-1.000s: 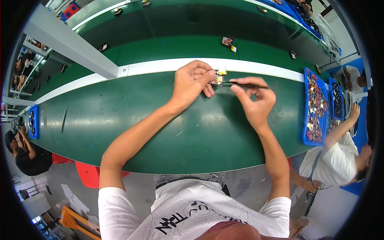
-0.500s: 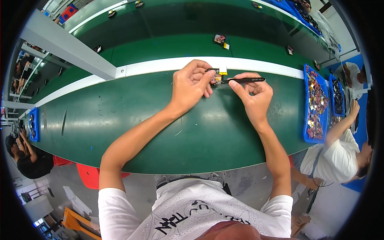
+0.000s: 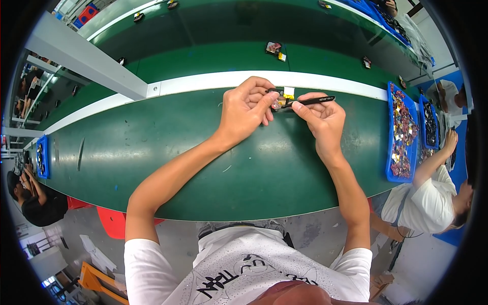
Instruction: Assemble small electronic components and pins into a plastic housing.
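Note:
My left hand (image 3: 248,108) pinches a small electronic assembly (image 3: 279,103) between thumb and fingers, above the far edge of the green worktable (image 3: 203,168). A small white and yellow battery-like piece (image 3: 288,92) sticks up beside the assembly. My right hand (image 3: 328,122) is closed round black tweezers (image 3: 317,100), held nearly level and pointing left. Their tips reach the assembly's right side, close to my left thumb. Fingers and tweezers hide part of the assembly, and whether the tips grip anything is too small to tell.
A blue tray (image 3: 390,147) of red and yellow small parts stands at the right, with a smaller blue tray (image 3: 430,122) of black parts beyond. Past the white rail (image 3: 203,81), a green conveyor belt (image 3: 213,58) carries small assemblies (image 3: 273,49). Co-workers sit at both sides.
The assemblies on the belt have shifted slightly left. The piece in my left hand has moved a little to the right, and the tweezers have tilted slightly.

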`<state>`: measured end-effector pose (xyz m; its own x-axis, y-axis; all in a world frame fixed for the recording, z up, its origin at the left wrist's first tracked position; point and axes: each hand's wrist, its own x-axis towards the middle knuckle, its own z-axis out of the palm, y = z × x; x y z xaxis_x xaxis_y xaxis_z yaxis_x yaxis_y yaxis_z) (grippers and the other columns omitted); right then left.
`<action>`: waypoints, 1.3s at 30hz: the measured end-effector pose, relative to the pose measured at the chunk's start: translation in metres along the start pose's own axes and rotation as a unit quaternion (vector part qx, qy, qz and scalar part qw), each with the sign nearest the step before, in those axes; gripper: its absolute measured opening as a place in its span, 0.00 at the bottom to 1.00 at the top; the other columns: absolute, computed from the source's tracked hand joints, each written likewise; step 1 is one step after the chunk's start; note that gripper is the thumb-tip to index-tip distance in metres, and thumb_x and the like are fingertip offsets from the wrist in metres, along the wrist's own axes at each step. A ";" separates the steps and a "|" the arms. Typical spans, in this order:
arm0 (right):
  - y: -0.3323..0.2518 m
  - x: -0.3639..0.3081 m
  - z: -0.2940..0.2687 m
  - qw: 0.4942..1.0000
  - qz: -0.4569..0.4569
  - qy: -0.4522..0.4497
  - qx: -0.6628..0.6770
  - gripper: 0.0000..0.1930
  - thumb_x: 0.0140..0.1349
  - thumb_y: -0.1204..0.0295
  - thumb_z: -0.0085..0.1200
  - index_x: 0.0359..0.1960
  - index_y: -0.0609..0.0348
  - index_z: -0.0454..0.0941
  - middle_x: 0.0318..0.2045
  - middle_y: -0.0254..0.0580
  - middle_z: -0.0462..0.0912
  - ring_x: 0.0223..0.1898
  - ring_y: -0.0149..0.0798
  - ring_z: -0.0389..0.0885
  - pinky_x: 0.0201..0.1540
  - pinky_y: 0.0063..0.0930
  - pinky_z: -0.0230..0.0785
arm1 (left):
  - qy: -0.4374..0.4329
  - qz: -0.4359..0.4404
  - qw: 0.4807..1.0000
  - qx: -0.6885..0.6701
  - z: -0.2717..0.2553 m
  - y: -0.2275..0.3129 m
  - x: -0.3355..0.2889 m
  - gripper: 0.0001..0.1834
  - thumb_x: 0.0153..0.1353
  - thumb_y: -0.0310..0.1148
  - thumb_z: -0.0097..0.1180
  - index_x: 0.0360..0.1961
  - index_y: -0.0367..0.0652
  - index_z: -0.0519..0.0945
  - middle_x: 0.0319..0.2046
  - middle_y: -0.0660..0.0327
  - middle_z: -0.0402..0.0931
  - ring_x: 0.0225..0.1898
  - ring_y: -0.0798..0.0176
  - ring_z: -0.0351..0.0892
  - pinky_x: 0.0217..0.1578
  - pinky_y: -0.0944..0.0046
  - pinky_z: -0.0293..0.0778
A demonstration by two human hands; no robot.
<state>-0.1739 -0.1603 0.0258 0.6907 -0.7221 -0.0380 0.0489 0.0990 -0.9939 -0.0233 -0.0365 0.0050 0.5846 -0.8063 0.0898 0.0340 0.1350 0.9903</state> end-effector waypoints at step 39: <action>0.014 -0.003 -0.002 0.971 -0.212 0.031 -0.110 0.05 0.56 0.81 0.71 0.32 0.67 0.87 0.30 0.33 0.87 0.17 0.15 0.62 0.20 0.16 0.50 | -0.129 -0.037 0.986 -0.100 -0.016 -0.003 0.011 0.18 0.74 0.31 0.55 0.57 0.29 0.79 0.42 0.46 0.84 0.31 0.59 0.88 0.23 0.68 0.83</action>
<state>-0.1769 -0.1585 0.0113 0.5966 -0.7072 0.3793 0.1591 -0.3591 -0.9197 -0.0037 -0.0367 0.0016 0.3494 -0.9344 0.0686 0.2432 0.1611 0.9565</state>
